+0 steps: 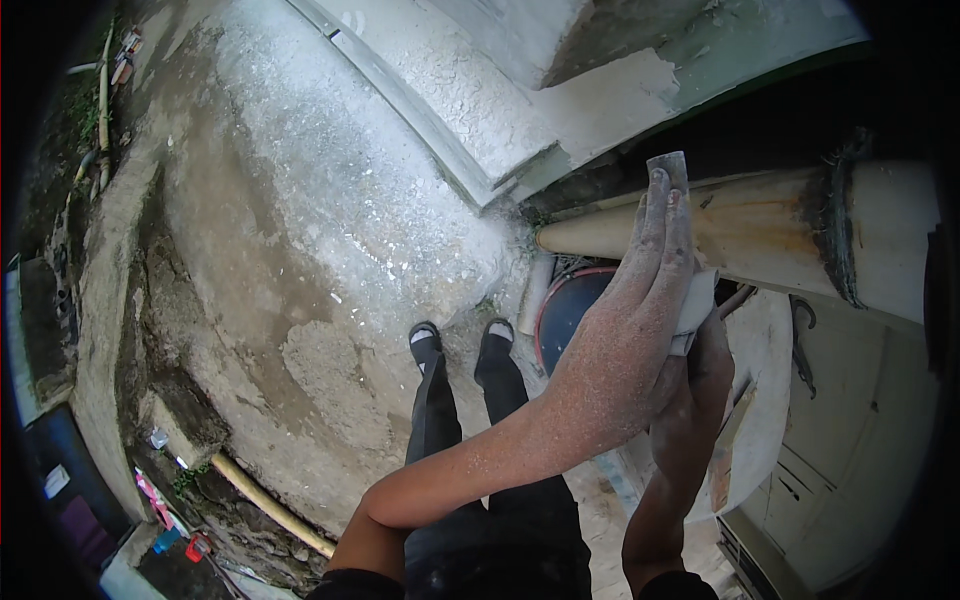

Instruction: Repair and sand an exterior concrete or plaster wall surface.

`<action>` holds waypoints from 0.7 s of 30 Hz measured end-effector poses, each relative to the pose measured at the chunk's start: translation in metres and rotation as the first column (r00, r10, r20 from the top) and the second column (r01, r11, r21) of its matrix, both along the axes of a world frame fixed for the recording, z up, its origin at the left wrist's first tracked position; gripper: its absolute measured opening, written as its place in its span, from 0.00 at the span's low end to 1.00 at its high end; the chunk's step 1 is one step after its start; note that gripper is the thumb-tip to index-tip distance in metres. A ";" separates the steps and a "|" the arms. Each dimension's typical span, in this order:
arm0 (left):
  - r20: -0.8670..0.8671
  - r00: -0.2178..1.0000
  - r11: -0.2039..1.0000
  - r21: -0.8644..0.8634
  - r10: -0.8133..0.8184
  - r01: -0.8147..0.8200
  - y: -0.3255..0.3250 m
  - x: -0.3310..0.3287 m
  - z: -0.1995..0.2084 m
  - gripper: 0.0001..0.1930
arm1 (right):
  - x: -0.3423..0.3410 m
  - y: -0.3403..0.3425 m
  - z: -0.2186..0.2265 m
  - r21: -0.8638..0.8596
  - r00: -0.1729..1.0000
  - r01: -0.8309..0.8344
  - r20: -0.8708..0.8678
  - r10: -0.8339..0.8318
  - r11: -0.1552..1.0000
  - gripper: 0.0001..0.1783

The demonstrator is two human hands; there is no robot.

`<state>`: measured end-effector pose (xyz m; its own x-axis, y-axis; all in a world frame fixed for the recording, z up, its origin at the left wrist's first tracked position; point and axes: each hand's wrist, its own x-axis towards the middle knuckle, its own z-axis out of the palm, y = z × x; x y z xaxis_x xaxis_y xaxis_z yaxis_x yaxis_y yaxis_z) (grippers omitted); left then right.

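Note:
My left hand [640,270], coated in pale dust, reaches across to the right with its fingers straight and pressed together. A grey strip that looks like sandpaper [668,165] sticks out past its fingertips. Just behind and below it, my right hand [708,365] is closed, its fingers partly hidden by the left. Between the two hands shows a pale folded sheet [697,305], which seems to be in the right hand's grip. Whether strip and sheet are one piece I cannot tell. Both hands are in front of a thick yellowish pipe [760,225].
A dark round tub with a red rim [570,310] stands below the pipe. White dust and chips cover the concrete floor [350,180] along a whitish wall ledge [470,130]. A pale cabinet [840,410] is at right. At left, a raised edge [110,300] borders rubble and a thin pipe [270,505].

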<state>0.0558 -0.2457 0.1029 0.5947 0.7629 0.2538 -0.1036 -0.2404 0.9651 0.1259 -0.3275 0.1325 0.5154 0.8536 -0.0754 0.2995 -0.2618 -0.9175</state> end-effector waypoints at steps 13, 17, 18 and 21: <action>-0.152 0.988 1.000 0.029 0.006 -0.001 0.045 -0.002 -0.006 0.32 | 0.003 0.039 -0.026 -0.021 0.972 -0.029 0.233 0.033 0.999 0.22; -0.096 0.986 0.991 0.009 0.136 -0.135 0.031 -0.001 -0.020 0.21 | -0.008 0.032 -0.036 0.026 0.969 -0.046 0.243 0.038 0.999 0.23; -0.052 0.967 0.965 0.094 0.251 -0.246 0.021 0.000 -0.023 0.15 | -0.010 0.030 -0.038 0.071 0.980 0.001 0.197 -0.015 0.997 0.22; -0.127 0.988 0.996 0.016 0.091 -0.090 0.049 -0.004 -0.028 0.19 | -0.002 0.039 -0.034 -0.016 0.985 -0.034 0.170 0.036 0.999 0.22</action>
<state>0.0521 -0.1962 0.0754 0.5512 0.8129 0.1883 0.0426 -0.2529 0.9666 0.1240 -0.2880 0.0986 0.4917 0.8708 -0.0004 0.4599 -0.2600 -0.8491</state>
